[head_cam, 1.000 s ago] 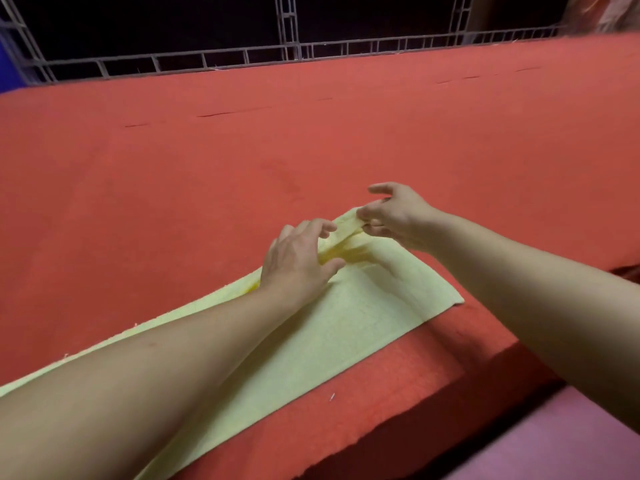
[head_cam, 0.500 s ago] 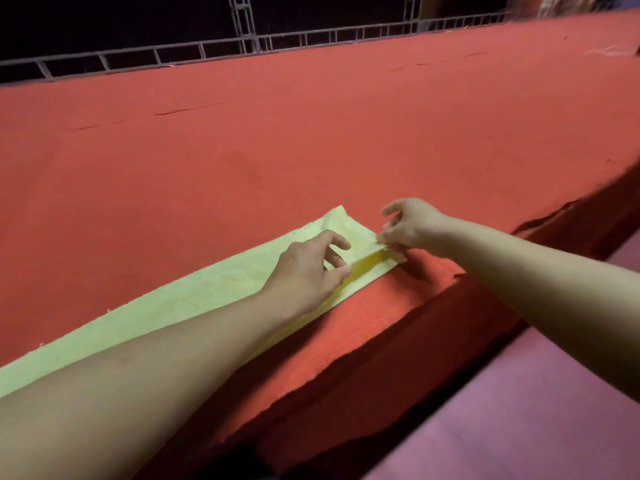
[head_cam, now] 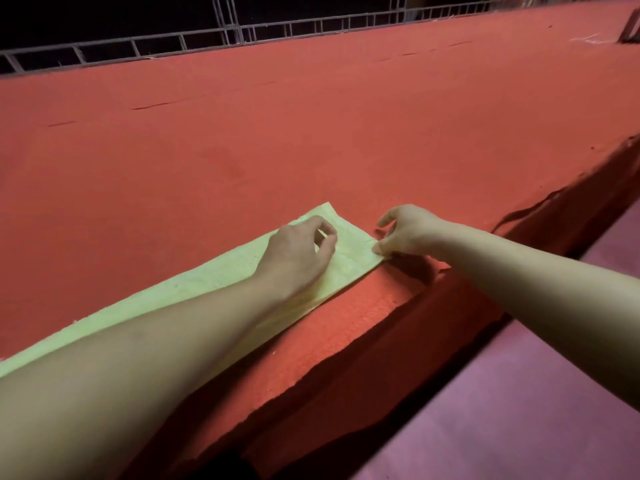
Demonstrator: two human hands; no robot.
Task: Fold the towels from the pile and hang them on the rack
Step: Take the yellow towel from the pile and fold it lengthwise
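Observation:
A pale yellow towel lies folded into a long narrow strip on the red cloth-covered surface, running from the lower left to the middle. My left hand rests on the strip near its right end, fingers loosely curled with nothing seen between them. My right hand pinches the towel's near right corner between thumb and fingertips, low against the surface. My left forearm covers much of the strip. No pile or rack is in view.
The red surface stretches far back to a grey metal railing. Its front edge drops off just beside the towel, with a purple floor below at the right. A dark object sits at the far right.
The towel's near half was folded over, making a narrow strip. My left hand let go of the fold edge and settled on top; my right hand moved to the near corner.

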